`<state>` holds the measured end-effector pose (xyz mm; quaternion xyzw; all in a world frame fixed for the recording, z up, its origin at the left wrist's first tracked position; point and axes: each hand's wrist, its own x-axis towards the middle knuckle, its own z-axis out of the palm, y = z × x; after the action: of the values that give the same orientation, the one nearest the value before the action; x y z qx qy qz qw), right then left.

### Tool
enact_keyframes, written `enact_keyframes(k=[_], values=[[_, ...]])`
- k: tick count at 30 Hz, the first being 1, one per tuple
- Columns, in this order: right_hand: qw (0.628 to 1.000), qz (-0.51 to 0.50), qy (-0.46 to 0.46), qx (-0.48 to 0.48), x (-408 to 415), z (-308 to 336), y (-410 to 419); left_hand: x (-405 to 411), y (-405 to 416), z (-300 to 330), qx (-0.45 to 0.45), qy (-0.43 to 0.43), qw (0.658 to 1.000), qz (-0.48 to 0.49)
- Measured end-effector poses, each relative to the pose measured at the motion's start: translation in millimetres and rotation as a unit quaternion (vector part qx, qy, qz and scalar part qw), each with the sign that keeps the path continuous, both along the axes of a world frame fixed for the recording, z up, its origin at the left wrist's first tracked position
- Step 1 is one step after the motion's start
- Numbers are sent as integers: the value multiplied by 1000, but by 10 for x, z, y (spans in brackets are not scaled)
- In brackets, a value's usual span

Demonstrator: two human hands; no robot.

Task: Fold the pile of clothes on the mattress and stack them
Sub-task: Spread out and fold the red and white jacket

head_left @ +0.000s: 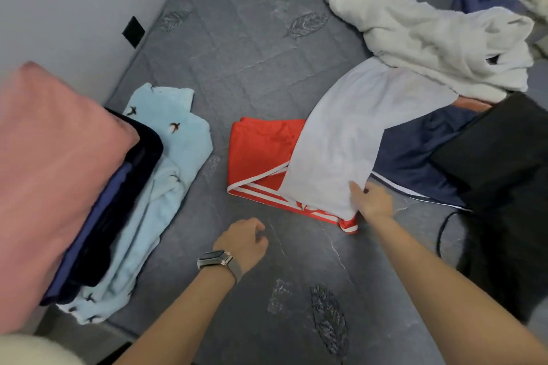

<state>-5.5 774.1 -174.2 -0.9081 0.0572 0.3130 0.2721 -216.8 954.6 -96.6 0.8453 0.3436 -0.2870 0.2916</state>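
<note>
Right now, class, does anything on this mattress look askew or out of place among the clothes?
Yes. The folded stack at the left leans, its layers slid out of line over the light blue garment. The white cloth lies slantwise across the red shorts, its corner in the right hand.

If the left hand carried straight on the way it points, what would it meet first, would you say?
Probably the red shorts: the left hand points up and slightly right across bare mattress, though depth is uncertain.
</note>
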Motion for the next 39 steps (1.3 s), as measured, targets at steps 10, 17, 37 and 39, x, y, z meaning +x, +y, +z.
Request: enact_keyframes(k=[10, 17, 37, 39], values=[[964, -86, -157, 194, -550, 742, -375, 384, -714, 139, -145, -77, 954, 251], [943, -176, -121, 255, -910, 1017, -976, 692, -1255, 463, -307, -83, 853, 414], [927, -193, -142, 289, -1473, 1529, -1499, 311, -1674, 585, -463, 1, 785, 412], [928, -218, -106, 282, -1407, 1543, -1547, 337, -1656, 646, -468, -31, 786, 404]])
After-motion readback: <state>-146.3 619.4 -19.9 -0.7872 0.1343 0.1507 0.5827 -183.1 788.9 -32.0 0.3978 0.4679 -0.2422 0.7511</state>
